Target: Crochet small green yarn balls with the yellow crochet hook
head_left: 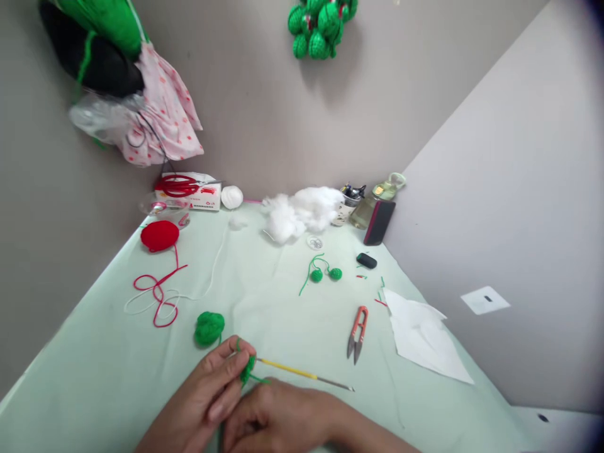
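Note:
My left hand [214, 384] pinches a small green crochet piece [248, 370] between thumb and fingers, with green yarn looped over the index finger. A crochet hook [302, 372] with a yellow grip reaches from the piece out to the right, its far end over the cloth. Just below, my right hand [271, 412] is closed beside the left one, its fingers curled and partly hidden; what they hold, if anything, does not show. A short green yarn tail sticks out of the piece above the right knuckles. Behind my left hand sits a green yarn ball [209, 328].
Thread snips [357, 335] and white paper [427, 336] lie right. Two green crochet balls [325, 275] lie mid-table before white stuffing [302, 214]. Red yarn [160, 236] is at left, red-handled scissors [177, 185] on a box behind. A phone [380, 223] leans at the back right.

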A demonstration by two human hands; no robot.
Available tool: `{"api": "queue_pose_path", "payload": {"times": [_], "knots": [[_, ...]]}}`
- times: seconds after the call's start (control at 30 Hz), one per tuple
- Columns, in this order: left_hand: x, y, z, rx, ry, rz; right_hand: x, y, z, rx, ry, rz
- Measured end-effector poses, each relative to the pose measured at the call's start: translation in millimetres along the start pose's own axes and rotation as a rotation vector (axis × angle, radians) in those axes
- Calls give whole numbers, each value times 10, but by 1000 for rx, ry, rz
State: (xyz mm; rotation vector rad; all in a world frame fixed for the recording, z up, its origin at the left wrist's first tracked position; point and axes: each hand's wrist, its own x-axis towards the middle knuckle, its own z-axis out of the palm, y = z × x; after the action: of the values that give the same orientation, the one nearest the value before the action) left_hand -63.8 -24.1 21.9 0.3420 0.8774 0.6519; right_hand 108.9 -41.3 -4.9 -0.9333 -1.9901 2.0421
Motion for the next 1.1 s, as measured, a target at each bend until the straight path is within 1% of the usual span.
{"api": "queue_pose_path", "payload": {"times": [0.1,0.17,0.23,0.3,0.37,0.4,0.5,0.53,0.6,0.7,0.8,0.87,0.93,1.0,1.1], "knots": [[-92,99,68,-37,14,140,-2,-8,32,138,11,73],[-150,132,95,-31,9,223,-2,-19,38,185,31,102],[-211,128,112,-35,11,310,-16,-66,26,214,41,124],[-279,97,125,-33,3,372,-62,-165,6,235,49,115],[-355,57,141,-8,-12,416,-148,-312,0,217,140,50],[-396,37,153,12,-18,438,-203,-394,10,201,229,12],[-513,-20,201,71,-33,496,-382,-623,116,264,507,-128],[-547,-41,220,83,-43,504,-434,-677,173,260,573,-168],[-608,-92,258,100,-68,507,-515,-732,300,206,663,-231],[-679,-195,311,96,-103,508,-583,-686,466,139,762,-290],[-735,-315,361,95,-168,453,-613,-552,572,233,897,-349],[-760,-385,388,114,-223,402,-617,-468,631,333,956,-404],[-766,-435,404,110,-260,377,-603,-413,696,458,975,-457],[-748,-461,404,77,-274,367,-572,-387,764,619,966,-507],[-685,-470,387,21,-289,359,-494,-370,832,871,907,-572]]}}
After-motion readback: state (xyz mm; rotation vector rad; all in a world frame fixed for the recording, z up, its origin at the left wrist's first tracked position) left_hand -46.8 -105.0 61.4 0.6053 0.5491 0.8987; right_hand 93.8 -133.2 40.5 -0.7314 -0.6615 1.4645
